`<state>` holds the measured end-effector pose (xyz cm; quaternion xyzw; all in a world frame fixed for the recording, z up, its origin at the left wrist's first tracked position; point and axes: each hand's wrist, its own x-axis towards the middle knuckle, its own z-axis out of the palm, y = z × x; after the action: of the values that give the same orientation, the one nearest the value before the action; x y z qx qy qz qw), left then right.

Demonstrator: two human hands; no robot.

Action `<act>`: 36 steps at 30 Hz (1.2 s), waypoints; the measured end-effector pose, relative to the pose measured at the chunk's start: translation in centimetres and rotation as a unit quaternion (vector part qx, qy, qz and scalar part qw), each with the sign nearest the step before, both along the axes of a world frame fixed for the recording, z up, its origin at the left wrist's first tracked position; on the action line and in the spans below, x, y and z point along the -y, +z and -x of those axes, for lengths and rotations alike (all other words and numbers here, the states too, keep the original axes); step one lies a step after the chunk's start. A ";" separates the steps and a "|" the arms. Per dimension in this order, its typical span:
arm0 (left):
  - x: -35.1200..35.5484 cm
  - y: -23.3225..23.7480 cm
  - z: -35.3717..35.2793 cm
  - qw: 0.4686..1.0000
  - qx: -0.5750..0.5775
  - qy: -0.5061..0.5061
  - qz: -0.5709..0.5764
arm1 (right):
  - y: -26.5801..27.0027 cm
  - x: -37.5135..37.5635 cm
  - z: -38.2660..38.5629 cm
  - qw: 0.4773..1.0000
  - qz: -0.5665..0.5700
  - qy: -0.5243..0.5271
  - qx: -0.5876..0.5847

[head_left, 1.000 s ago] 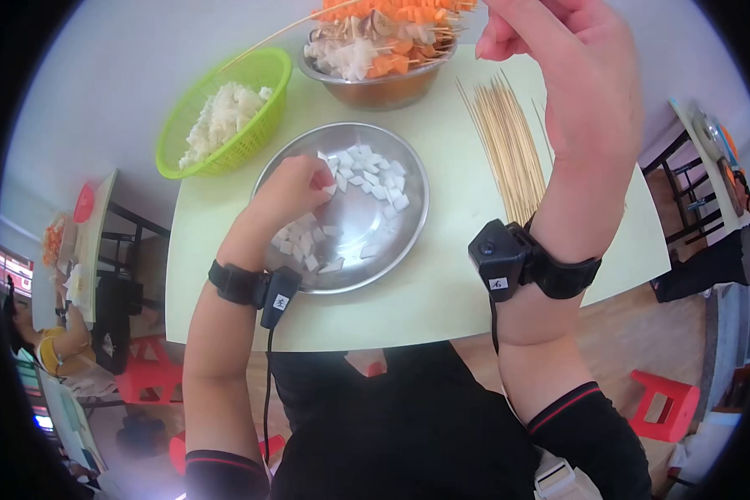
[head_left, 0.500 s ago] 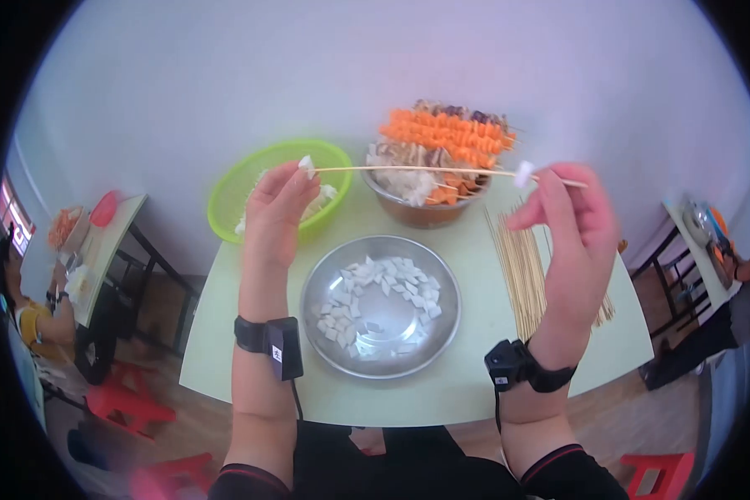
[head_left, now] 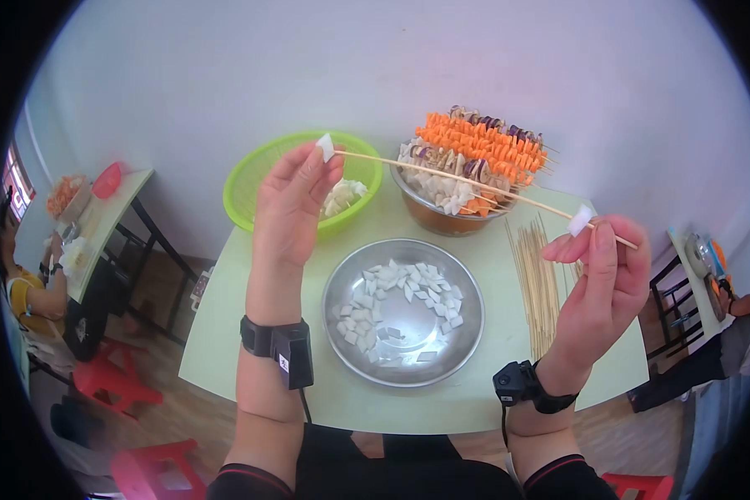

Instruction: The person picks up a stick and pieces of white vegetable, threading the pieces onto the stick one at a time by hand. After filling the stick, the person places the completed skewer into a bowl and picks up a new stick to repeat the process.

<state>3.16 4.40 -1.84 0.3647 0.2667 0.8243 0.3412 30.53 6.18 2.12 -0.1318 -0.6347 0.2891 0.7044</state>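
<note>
My left hand (head_left: pixel 290 200) pinches a white diamond-cut piece (head_left: pixel 326 148) above the green basket, and the skewer's left tip meets it; whether the tip is through cannot be seen. Closed around the other end of the bamboo skewer (head_left: pixel 450 175) is my right hand (head_left: pixel 602 287), with a second white piece (head_left: pixel 581 220) threaded just in front of its fingers. The skewer slopes down to the right. Below, a steel basin (head_left: pixel 333 358) holds many loose white pieces (head_left: pixel 429 287). Bare bamboo skewers (head_left: pixel 537 292) lie beside it, near my right forearm.
A green basket (head_left: pixel 235 187) with white chunks stands back left. Behind the basin, a metal bowl (head_left: pixel 437 221) carries filled skewers (head_left: pixel 483 146), orange, purple and white. People sit at side tables (head_left: pixel 112 225), left and right. Red stools (head_left: pixel 117 379) stand on the floor.
The skewer has gone from nearly level to sloping down rightward, as my right hand moved lower and right. My left hand rose slightly. The view has shifted a little.
</note>
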 end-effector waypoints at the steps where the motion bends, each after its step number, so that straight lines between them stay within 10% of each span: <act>1: 0.0 0.0 0.0 1.000 0.002 0.000 0.000 | 0.0 0.0 0.0 1.000 -0.005 0.001 -0.002; 36: 2.1 1.5 0.9 0.963 -0.170 0.210 -0.016 | -0.4 0.7 1.0 0.994 0.026 -0.024 0.101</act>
<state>2.30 2.30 -0.37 0.4406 0.3785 0.8073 0.1040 29.51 5.47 1.71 -0.1939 -0.6915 0.2742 0.6395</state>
